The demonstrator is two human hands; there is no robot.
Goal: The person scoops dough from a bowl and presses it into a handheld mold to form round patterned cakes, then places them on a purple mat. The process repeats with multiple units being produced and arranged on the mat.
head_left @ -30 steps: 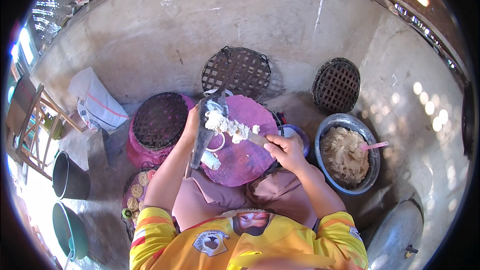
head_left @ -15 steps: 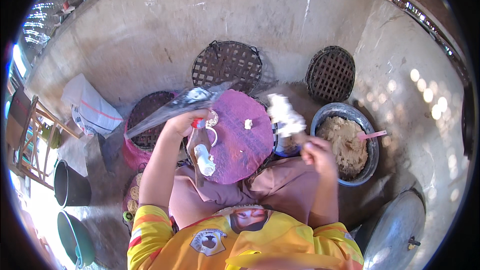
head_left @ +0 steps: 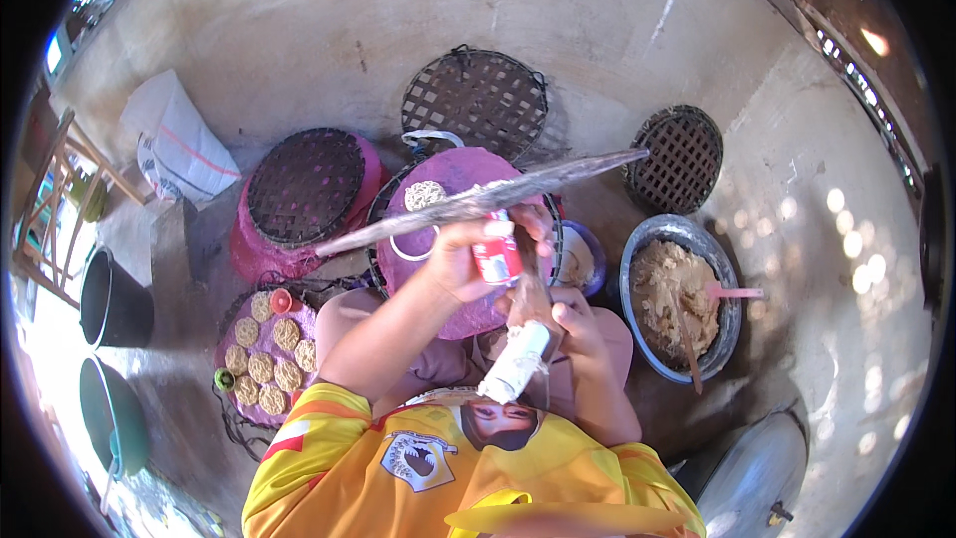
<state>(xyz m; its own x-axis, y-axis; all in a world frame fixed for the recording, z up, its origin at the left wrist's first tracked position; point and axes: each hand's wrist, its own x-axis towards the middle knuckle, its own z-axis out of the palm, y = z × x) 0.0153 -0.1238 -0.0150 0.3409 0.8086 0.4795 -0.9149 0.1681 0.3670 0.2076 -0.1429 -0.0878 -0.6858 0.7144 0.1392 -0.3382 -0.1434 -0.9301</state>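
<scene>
My left hand is wrapped round a wooden press with a long wooden lever, at its red can-like part. Closed on the lower wooden part of the same press is my right hand, beside a white tube that points toward my shirt. The lever slants across a round pink cloth-covered surface. On that surface lie a round noodle cake and a white ring, partly behind the press. Some fingers behind the red part are partly hidden.
At right stands a basin of dough with a pink handle and a wooden spatula. Several noodle cakes lie on a pink tray at left. Woven baskets, buckets and a white sack stand around.
My right hand has let go of the dough-laden spatula, now in the basin, and moved left onto the press. The press has come nearer my body, its lever swinging across the pink surface.
</scene>
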